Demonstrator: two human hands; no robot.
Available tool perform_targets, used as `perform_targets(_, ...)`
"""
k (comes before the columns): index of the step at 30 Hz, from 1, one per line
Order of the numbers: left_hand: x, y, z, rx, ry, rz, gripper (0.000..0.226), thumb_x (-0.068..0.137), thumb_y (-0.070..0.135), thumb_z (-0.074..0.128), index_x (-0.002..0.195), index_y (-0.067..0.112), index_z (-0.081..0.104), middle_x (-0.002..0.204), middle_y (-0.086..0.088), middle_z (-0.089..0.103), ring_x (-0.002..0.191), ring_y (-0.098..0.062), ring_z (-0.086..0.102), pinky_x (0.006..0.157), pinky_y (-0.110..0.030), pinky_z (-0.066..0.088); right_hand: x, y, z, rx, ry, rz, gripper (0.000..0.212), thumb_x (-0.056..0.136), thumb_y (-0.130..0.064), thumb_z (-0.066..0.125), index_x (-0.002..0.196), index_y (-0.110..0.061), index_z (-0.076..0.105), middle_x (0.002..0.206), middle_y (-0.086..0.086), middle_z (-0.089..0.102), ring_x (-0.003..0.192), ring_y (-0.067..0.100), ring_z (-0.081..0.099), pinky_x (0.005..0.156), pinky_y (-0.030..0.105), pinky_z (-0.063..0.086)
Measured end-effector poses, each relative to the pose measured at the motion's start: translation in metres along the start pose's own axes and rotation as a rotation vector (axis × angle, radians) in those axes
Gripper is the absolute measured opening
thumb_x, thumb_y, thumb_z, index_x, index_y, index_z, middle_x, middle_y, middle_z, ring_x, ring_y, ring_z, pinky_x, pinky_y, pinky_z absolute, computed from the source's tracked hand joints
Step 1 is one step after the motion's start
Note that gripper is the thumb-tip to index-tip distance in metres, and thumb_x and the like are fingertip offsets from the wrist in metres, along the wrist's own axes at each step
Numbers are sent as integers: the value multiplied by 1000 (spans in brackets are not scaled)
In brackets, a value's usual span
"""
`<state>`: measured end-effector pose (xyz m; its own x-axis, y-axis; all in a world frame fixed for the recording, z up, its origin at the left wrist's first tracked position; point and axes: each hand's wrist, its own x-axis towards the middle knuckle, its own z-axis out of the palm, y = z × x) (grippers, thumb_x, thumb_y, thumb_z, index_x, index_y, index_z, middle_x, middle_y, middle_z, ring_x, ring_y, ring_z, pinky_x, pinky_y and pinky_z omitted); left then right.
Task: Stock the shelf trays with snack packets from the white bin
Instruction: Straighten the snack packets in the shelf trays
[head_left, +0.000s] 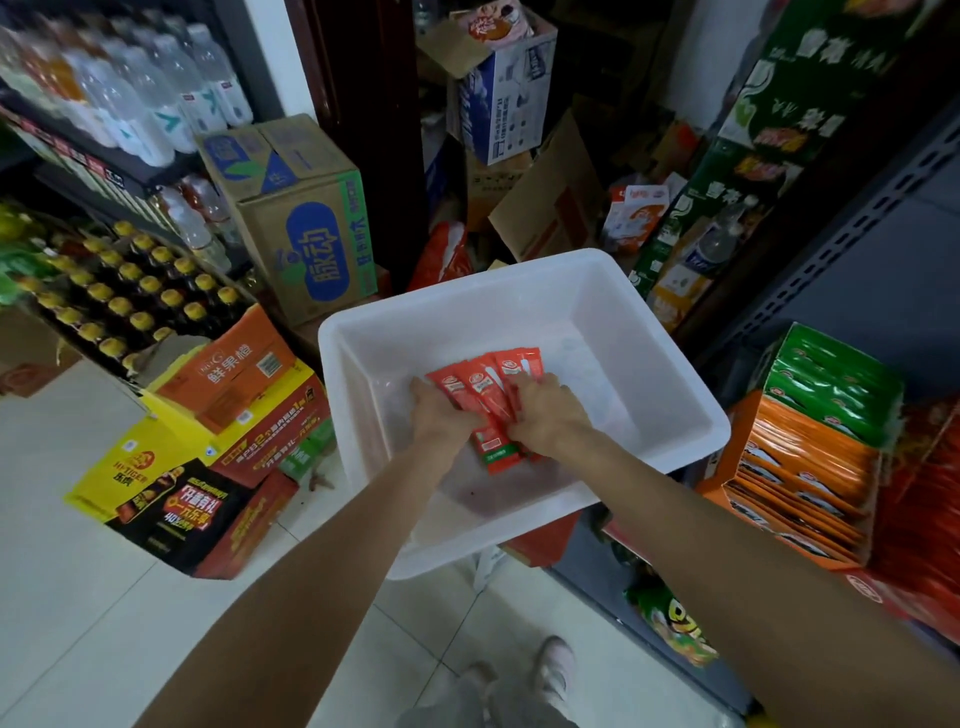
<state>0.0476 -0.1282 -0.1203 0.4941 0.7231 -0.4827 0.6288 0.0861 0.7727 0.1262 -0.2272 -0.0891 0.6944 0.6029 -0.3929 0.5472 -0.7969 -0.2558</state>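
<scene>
I see a white bin (519, 291) of smooth, slightly translucent plastic with a soft sheen. The red snack packets (491, 400) inside it look like glossy film wrappers. Beside it, on the right, display trays (753, 431) appear to be printed orange card holding shiny foil-like packets. The brown box (306, 228) at the back is matt corrugated cardboard. The floor (67, 545) is pale, smooth tile. The shelf upright (852, 223) is grey perforated metal, matt.

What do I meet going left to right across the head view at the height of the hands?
Yellow drink carton → orange carton → white bin's left wall → left hand → red snack packets → right hand → bin's right rim → orange packets in the shelf tray.
</scene>
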Motion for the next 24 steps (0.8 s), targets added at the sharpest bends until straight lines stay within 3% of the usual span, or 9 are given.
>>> perform_targets(2, -7, 5, 8, -141, -58, 0, 48, 61, 6, 78, 104, 4, 58, 98, -17, 67, 90, -27, 65, 82, -42, 55, -3, 1, -8, 175, 16, -80, 56, 82, -19, 65, 133, -17, 43, 120, 16, 56, 108, 33, 55, 87, 32, 44)
perform_targets(4, -26, 21, 8, -274, -165, 35, 11, 80, 0, 65, 86, 9, 67, 79, -10, 67, 74, -20, 62, 70, -27, 55, -8, 5, -15, 456, 4, -96, 47, 82, -8, 60, 126, -16, 47, 100, 8, 63, 93, 25, 60, 76, 25, 44)
perform_targets(7, -35, 33, 7, -327, -270, 94, 23, 89, -4, 53, 98, 8, 70, 78, -3, 69, 71, -12, 64, 72, -21, 54, -19, 16, -25, 818, -55, -24, 38, 83, 1, 56, 115, -16, 46, 94, 6, 61, 90, 22, 60, 77, 27, 49)
perform_targets(9, -40, 41, 6, -243, -297, 134, 30, 91, 1, 53, 115, 11, 67, 99, -9, 70, 87, -20, 66, 85, -31, 54, -28, 24, -29, 1075, -118, 72, 38, 84, 1, 54, 117, -15, 46, 104, 12, 61, 97, 25, 62, 81, 35, 53)
perform_targets(12, -44, 53, 8, -82, -359, 157, 36, 96, 6, 48, 130, 12, 56, 125, -21, 59, 108, -36, 61, 84, -39, 52, -37, 31, -32, 1359, -138, 130, 38, 83, 3, 51, 114, -17, 45, 97, 13, 64, 88, 25, 65, 76, 40, 56)
perform_targets(15, -47, 58, 10, 61, -365, 204, 40, 95, 0, 43, 133, 9, 52, 125, -23, 58, 111, -40, 58, 78, -35, 49, -40, 33, -33, 1406, -127, 158, 39, 83, 7, 47, 114, -17, 41, 96, 13, 63, 84, 25, 65, 69, 37, 56)
perform_targets(17, -50, 60, 9, 53, -389, 223, 44, 95, -4, 40, 135, 11, 51, 109, -16, 60, 90, -28, 60, 72, -19, 46, -41, 35, -33, 1416, -124, 168, 43, 83, 8, 45, 118, -17, 39, 104, 15, 61, 91, 27, 64, 72, 39, 55)
perform_targets(19, -56, 64, 6, 41, -406, 239, 44, 97, -5, 38, 137, 10, 48, 102, -12, 53, 76, -17, 51, 54, -5, 41, -44, 38, -36, 1405, -127, 151, 44, 83, 7, 45, 118, -20, 39, 113, 17, 59, 98, 28, 63, 75, 39, 56)
perform_targets(24, -75, 72, 5, -33, -399, 323, 45, 96, 8, 49, 139, 19, 45, 125, -16, 57, 97, -19, 58, 58, -5, 43, -60, 41, -53, 1293, -60, 32, 41, 90, -6, 56, 122, -24, 38, 117, 7, 54, 97, 19, 61, 65, 25, 51)
